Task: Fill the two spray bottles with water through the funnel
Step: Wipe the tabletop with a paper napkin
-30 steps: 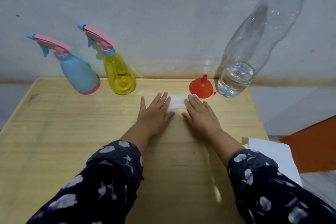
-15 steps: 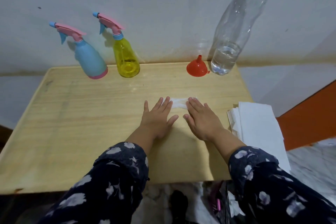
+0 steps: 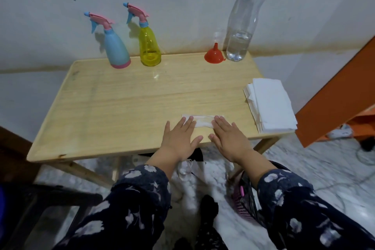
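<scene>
Both hands are sliding back toward the near edge of the desk (image 3: pixel 113 107), dragging a tissue (image 3: pixel 203 121) with them. The left hand (image 3: pixel 179 138) and right hand (image 3: pixel 227 138) are lying flat and spread, gripping nothing, apparently wiping. Blue bottle (image 3: pixel 116 49), yellow bottle (image 3: pixel 149 46), funnel (image 3: pixel 214 55) and water bottle (image 3: pixel 241 26) are standing untouched along the wall, caps still on, with spare tissues (image 3: pixel 272 107) waiting at right, likely for spills.

We see a stack of white paper napkins (image 3: pixel 272 105) at the right edge of the wooden surface (image 3: pixel 121 107), a single folded tissue (image 3: pixel 203 121) near its front edge, and an orange panel (image 3: pixel 332 105) beside it.
</scene>
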A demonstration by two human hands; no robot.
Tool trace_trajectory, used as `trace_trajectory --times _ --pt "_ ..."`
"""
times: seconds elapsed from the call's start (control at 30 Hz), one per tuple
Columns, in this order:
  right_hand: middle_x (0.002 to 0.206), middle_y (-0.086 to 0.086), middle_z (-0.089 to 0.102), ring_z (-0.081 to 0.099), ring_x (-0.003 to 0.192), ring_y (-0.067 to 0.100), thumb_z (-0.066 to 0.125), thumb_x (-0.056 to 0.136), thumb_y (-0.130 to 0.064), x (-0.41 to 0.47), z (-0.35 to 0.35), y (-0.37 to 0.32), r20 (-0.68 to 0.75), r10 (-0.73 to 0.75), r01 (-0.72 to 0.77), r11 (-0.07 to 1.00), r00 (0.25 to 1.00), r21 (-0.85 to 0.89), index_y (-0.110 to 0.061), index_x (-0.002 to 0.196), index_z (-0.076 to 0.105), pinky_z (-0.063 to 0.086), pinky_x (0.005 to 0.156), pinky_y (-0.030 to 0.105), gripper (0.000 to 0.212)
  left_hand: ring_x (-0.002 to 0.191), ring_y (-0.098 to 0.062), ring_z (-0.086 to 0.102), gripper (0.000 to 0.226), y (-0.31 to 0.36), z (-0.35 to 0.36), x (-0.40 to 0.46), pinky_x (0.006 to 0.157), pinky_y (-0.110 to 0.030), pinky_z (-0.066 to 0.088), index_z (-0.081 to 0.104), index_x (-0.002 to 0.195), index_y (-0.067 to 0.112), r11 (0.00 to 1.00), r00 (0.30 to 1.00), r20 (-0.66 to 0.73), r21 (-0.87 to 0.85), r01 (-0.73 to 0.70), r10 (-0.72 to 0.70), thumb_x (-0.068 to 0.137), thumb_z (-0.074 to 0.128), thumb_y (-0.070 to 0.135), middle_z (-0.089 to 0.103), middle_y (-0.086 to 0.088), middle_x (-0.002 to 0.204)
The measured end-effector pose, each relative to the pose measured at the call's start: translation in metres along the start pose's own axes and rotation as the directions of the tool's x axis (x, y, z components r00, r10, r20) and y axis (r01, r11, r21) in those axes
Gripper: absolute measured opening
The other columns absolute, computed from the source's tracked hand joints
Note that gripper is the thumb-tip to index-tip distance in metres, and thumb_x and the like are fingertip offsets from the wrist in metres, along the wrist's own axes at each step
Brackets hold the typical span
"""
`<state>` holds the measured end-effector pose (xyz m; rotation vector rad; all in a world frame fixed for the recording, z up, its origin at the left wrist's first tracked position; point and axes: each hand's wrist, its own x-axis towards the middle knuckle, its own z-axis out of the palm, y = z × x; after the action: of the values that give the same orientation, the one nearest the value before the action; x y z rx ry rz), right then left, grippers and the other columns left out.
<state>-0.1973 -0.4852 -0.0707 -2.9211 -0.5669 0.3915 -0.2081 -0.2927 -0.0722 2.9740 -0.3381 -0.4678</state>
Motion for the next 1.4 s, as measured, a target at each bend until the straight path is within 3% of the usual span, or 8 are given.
trace_trajectory --times 0.13,0.23,0.3,0.43,0.63,0.77,0.97,1.4 --pt "0.161 0.003 0.009 0.003 0.149 0.016 0.024 0.104 -0.035 -0.02 0.008 -0.008 -0.037 -0.001 0.004 0.997 0.999 0.081 -0.012 0.152 0.018 0.008 0.119 0.04 0.054 0.149 -0.011 -0.004 0.065 0.003 0.007 -0.023 0.119 -0.049 0.0 0.004 0.155 0.021 0.999 0.999 -0.025 0.012 -0.03 0.03 0.1 0.014 0.055 -0.004 0.009 0.162" --pt "0.151 0.009 0.036 0.03 0.141 0.026 0.037 0.102 -0.024 -0.024 0.006 -0.007 -0.269 0.076 0.005 0.958 0.96 0.288 -0.015 0.142 0.043 0.028 0.112 0.042 0.041 0.148 -0.014 0.007 0.058 -0.001 0.008 -0.028 0.118 -0.041 0.009 0.011 0.154 0.025 0.997 0.99 -0.137 -0.054 -0.047 0.039 0.102 0.024 0.047 0.007 0.007 0.162" --pt "0.139 0.009 0.047 0.043 0.125 0.029 0.043 0.099 -0.022 -0.023 0.004 -0.005 -0.375 0.157 -0.064 0.966 0.914 0.25 -0.018 0.135 0.052 0.041 0.097 0.043 0.038 0.147 -0.018 0.009 0.055 -0.008 0.007 -0.026 0.118 -0.041 0.013 0.009 0.154 0.031 0.996 0.981 -0.196 -0.082 -0.021 0.005 0.103 0.025 0.044 0.007 0.005 0.162" --pt "0.139 0.006 0.043 0.04 0.116 0.03 0.04 0.098 -0.016 -0.015 0.001 -0.005 -0.267 0.187 -0.166 0.981 0.945 0.102 -0.023 0.138 0.044 0.04 0.085 0.04 0.041 0.148 -0.017 0.01 0.05 -0.015 0.008 -0.016 0.117 -0.042 0.012 0.012 0.153 0.037 0.997 0.983 -0.182 -0.077 -0.022 0.008 0.104 0.025 0.039 0.013 0.006 0.161" --pt "0.118 0.007 0.052 0.045 0.1 0.028 0.048 0.09 0.001 -0.008 0.003 0.0 -0.254 0.157 -0.141 0.987 0.954 0.082 -0.014 0.12 0.06 0.044 0.078 0.038 0.036 0.109 -0.025 0.052 0.032 -0.013 0.01 -0.011 0.082 -0.034 0.04 0.062 0.128 0.025 0.992 0.923 -0.38 -0.081 -0.099 0.061 0.102 0.044 0.022 0.061 -0.001 0.12" --pt "0.092 0.01 0.052 0.05 0.088 0.03 0.048 0.095 -0.004 -0.016 0.012 0.002 -0.3 0.146 -0.072 0.967 0.943 0.242 -0.005 0.107 0.069 0.046 0.074 0.042 0.023 0.089 -0.025 0.051 0.028 -0.009 0.018 -0.018 0.07 -0.036 0.043 0.068 0.119 0.013 0.961 0.931 -0.364 -0.26 -0.093 -0.008 0.1 0.048 0.01 0.055 -0.006 0.094" --pt "0.093 0.011 0.057 0.057 0.089 0.028 0.054 0.093 -0.003 -0.045 0.002 0.007 -0.397 0.2 -0.05 0.933 0.896 0.357 -0.003 0.115 0.067 0.045 0.076 0.031 0.027 0.092 -0.014 0.056 0.024 0.006 0.008 -0.027 0.08 -0.022 0.042 0.07 0.115 0.013 0.778 0.936 -0.338 -0.613 -0.138 -0.1 0.094 0.058 0.009 0.061 -0.001 0.1" --pt "0.093 0.003 0.058 0.055 0.082 0.018 0.063 0.089 -0.009 -0.164 0.008 0.108 -0.394 0.577 -0.365 0.79 0.716 0.493 -0.011 0.099 0.073 0.038 0.073 0.021 0.014 0.08 -0.008 0.052 0.014 0.167 0.02 0.005 0.077 -0.02 0.041 0.07 0.101 0.022 0.675 0.931 -0.292 -0.643 -0.362 0.221 0.091 0.065 0.015 0.056 0.004 0.099"
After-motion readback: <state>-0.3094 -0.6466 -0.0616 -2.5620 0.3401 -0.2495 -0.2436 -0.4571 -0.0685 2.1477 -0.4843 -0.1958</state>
